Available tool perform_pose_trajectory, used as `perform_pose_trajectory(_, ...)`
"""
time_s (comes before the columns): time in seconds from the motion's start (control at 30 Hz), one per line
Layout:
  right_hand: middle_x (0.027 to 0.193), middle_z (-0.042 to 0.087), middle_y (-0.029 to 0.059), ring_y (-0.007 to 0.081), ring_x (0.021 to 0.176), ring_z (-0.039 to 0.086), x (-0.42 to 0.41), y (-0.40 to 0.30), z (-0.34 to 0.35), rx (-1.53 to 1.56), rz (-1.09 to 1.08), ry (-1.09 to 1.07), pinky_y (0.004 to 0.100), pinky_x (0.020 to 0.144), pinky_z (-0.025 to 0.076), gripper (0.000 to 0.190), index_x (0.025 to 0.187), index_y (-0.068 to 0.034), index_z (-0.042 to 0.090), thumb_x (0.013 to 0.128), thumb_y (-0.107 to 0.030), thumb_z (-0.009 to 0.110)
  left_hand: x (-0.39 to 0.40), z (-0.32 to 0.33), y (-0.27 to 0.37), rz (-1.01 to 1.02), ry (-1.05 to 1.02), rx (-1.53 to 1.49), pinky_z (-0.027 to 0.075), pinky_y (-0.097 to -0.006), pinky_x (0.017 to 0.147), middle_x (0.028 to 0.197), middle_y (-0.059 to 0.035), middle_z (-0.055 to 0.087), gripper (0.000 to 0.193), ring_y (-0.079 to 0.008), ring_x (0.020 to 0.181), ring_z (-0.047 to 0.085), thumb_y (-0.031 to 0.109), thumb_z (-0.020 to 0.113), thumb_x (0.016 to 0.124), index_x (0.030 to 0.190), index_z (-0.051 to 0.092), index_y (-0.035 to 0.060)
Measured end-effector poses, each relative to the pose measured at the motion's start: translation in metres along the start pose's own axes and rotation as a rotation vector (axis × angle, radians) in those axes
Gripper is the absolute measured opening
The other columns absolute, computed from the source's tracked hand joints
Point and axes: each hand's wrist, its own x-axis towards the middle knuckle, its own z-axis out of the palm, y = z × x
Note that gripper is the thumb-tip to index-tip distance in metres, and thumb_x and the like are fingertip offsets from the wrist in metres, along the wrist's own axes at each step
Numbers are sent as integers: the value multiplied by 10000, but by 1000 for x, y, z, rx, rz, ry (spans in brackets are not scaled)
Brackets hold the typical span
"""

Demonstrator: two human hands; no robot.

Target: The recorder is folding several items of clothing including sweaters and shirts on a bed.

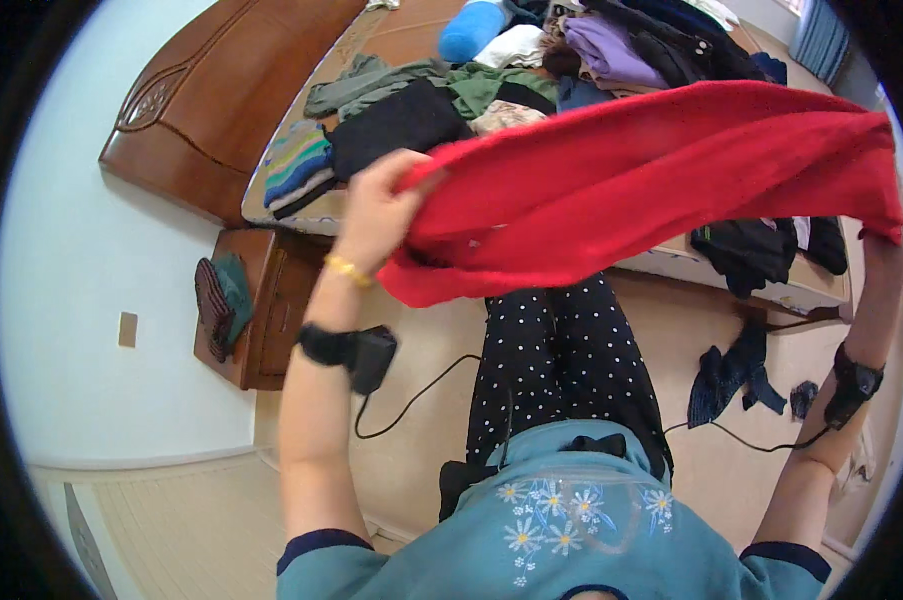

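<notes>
A red knit garment (646, 180) hangs stretched in the air before me, above the near edge of the bed. My left hand (384, 199) grips its left end, thumb and fingers closed on the cloth; a yellow bracelet circles the wrist. At the far right, my right hand (885, 238) holds the other end, its fingers largely covered by the fabric. The garment sags in folds between both hands, and a small pale mark shows near its lower left part.
Behind lies a bed with a wooden headboard (234, 90), heaped with clothes, including a folded black garment (402, 124) and a purple one (612, 49). A wooden nightstand (260, 311) holds folded items. Dark clothing (721, 379) lies on the floor. Cables run from both wrist straps.
</notes>
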Motion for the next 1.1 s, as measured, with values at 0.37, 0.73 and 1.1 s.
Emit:
perform_pose_trajectory(0.37,1246,564,111,177,1076,594,-12,-13,-49,-241,30,216,325,902,506,405,1353,4,432,1010,-212,437,-128,157,-126,-511,-461,-299,522,-351,717,833,-130,688,222,-248,766,655,239,649,877,949,657,29)
perform_pose_trajectory(0.73,1213,590,115,200,1062,604,-145,62,-93,-217,319,437,361,899,512,403,1316,-43,458,999,-289,487,-169,189,-202,-1560,-117,-875,460,-399,951,1247,-119,596,688,-268,1174,532,442,713,825,1329,473,41)
perform_pose_trajectory(1.1,934,646,86,161,896,603,-156,130,59,-708,642,-453,296,789,491,192,970,19,636,828,-97,695,-72,96,-73,-458,-44,-901,470,-284,887,1085,-37,632,361,-139,979,596,-18,698,810,1159,611,20)
